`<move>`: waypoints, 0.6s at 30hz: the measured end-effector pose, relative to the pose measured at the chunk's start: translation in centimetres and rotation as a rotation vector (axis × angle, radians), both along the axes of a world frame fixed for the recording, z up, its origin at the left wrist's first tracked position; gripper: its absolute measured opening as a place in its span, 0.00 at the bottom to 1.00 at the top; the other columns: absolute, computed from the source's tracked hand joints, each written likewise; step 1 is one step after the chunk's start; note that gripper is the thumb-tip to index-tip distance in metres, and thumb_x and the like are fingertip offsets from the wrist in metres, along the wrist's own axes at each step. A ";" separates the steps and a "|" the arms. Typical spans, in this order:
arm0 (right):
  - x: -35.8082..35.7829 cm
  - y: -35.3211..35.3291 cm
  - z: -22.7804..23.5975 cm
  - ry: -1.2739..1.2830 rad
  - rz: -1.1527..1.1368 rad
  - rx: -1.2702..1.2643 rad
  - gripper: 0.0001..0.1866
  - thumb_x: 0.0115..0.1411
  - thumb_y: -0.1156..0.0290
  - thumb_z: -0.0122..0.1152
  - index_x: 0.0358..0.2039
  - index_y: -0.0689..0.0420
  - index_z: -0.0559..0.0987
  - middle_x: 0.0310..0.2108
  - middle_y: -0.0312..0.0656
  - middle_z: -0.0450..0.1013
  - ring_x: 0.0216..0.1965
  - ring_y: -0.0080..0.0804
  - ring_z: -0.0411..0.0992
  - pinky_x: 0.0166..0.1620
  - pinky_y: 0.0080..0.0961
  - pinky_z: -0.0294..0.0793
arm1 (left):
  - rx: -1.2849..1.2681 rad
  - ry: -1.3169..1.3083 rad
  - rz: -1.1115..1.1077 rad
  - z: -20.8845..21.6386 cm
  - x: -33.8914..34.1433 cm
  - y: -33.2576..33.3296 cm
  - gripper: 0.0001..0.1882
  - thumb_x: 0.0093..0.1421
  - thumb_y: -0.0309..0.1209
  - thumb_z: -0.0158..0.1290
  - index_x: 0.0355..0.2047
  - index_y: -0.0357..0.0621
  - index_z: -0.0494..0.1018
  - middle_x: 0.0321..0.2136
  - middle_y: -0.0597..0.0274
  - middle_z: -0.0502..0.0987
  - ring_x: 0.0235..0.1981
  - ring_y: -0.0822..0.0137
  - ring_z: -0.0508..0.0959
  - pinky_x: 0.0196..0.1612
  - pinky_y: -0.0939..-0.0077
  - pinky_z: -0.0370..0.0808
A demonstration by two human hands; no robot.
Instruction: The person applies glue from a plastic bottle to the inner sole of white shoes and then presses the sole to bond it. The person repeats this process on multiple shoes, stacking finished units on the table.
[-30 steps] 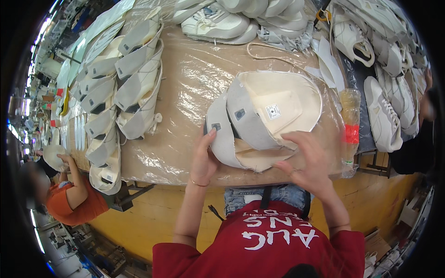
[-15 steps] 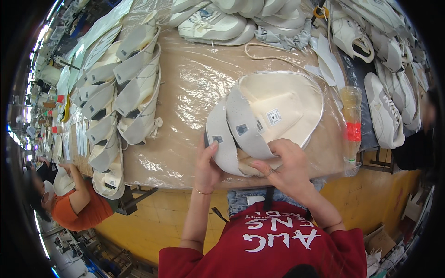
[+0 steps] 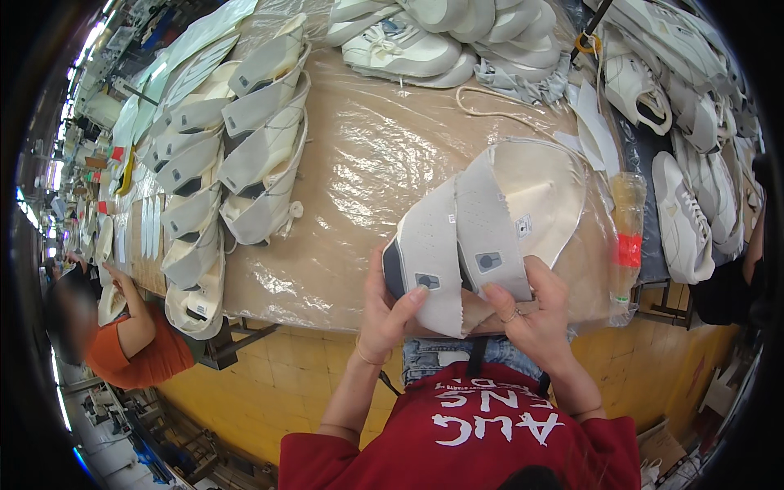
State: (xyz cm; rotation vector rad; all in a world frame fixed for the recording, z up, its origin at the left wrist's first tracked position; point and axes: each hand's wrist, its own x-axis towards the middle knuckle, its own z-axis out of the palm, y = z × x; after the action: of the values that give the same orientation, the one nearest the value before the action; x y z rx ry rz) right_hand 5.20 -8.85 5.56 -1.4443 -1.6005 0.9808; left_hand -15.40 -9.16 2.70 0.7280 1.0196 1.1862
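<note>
Head view | your left grip (image 3: 384, 322) pinches the left upper (image 3: 438, 249) | your right grip (image 3: 541, 320) pinches the right upper (image 3: 495, 224) at its lower end | both side by side, near edge of your bench (image 3: 351, 163) | stacked uppers (image 3: 260, 155) left, shoes (image 3: 400, 51) piled beyond

Yellow floor (image 3: 261, 382); plastic-covered brown table (image 3: 359, 139); bright strip lights (image 3: 62, 402) at left.
</note>
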 end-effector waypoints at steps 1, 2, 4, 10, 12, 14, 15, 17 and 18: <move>0.1 -0.1 0.0 0.013 -0.013 0.018 0.16 0.53 0.67 0.71 0.33 0.65 0.76 0.27 0.47 0.72 0.28 0.45 0.70 0.33 0.33 0.69 | 0.009 0.027 -0.009 0.1 0.0 -0.1 0.37 0.55 0.28 0.56 0.63 0.37 0.53 0.53 0.53 0.69 0.55 0.65 0.69 0.58 0.70 0.65; 0.0 -0.2 0.0 0.008 -0.021 0.027 0.15 0.53 0.67 0.71 0.32 0.64 0.76 0.26 0.47 0.71 0.27 0.44 0.69 0.32 0.33 0.69 | 0.021 0.022 -0.022 0.1 0.0 -0.2 0.37 0.55 0.28 0.56 0.63 0.37 0.53 0.53 0.53 0.68 0.55 0.65 0.69 0.58 0.70 0.65; 0.0 -0.2 -0.1 0.032 -0.030 0.055 0.15 0.53 0.67 0.70 0.30 0.64 0.75 0.25 0.46 0.70 0.26 0.43 0.68 0.31 0.32 0.68 | 0.046 0.011 -0.052 -0.1 0.0 -0.4 0.38 0.55 0.29 0.57 0.63 0.37 0.53 0.54 0.53 0.67 0.56 0.65 0.68 0.58 0.69 0.65; 2.0 1.6 2.1 -0.031 -0.027 0.163 0.13 0.54 0.70 0.70 0.30 0.65 0.75 0.29 0.47 0.72 0.27 0.41 0.71 0.30 0.30 0.69 | -0.070 -0.128 0.241 -1.7 -1.5 0.3 0.36 0.57 0.29 0.55 0.64 0.37 0.54 0.56 0.53 0.68 0.56 0.62 0.70 0.59 0.63 0.68; 4.6 2.0 4.2 -0.115 0.017 0.209 0.12 0.54 0.71 0.69 0.31 0.65 0.76 0.32 0.47 0.75 0.29 0.41 0.73 0.30 0.29 0.70 | 0.067 -0.144 0.316 -1.4 -4.7 2.2 0.34 0.60 0.32 0.53 0.64 0.39 0.55 0.56 0.54 0.68 0.56 0.60 0.70 0.59 0.59 0.69; 7.1 1.4 6.2 -0.249 0.089 0.215 0.12 0.49 0.72 0.71 0.31 0.62 0.79 0.36 0.44 0.77 0.33 0.40 0.75 0.36 0.31 0.72 | 0.022 -0.191 0.432 -0.8 -7.9 3.8 0.34 0.62 0.38 0.53 0.65 0.41 0.55 0.56 0.55 0.69 0.57 0.61 0.69 0.60 0.60 0.68; 8.4 1.4 6.8 -0.352 0.180 0.270 0.13 0.46 0.73 0.72 0.31 0.62 0.79 0.35 0.43 0.77 0.34 0.41 0.75 0.37 0.32 0.73 | 0.005 -0.091 0.386 -0.6 -9.3 4.4 0.34 0.63 0.39 0.53 0.65 0.41 0.55 0.56 0.54 0.68 0.58 0.60 0.68 0.61 0.59 0.66; 10.4 0.7 7.2 -0.503 0.358 0.166 0.11 0.47 0.70 0.71 0.32 0.54 0.81 0.42 0.37 0.76 0.45 0.37 0.73 0.47 0.35 0.70 | -0.013 0.107 0.332 -0.8 -10.6 5.0 0.35 0.64 0.42 0.53 0.65 0.40 0.54 0.58 0.52 0.67 0.60 0.58 0.67 0.63 0.58 0.64; 11.1 0.2 7.0 -0.562 0.384 0.148 0.10 0.47 0.70 0.71 0.32 0.53 0.81 0.44 0.37 0.76 0.48 0.38 0.71 0.48 0.36 0.69 | 0.018 0.374 0.371 -1.1 -10.4 4.8 0.36 0.64 0.42 0.53 0.65 0.39 0.53 0.59 0.50 0.64 0.62 0.56 0.65 0.63 0.57 0.62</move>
State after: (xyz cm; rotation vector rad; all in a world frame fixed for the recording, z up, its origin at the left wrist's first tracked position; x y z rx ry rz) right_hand 16.28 -8.67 12.57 -1.4108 -2.3728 0.6619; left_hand -25.81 -4.37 1.63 0.8160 1.5049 1.4076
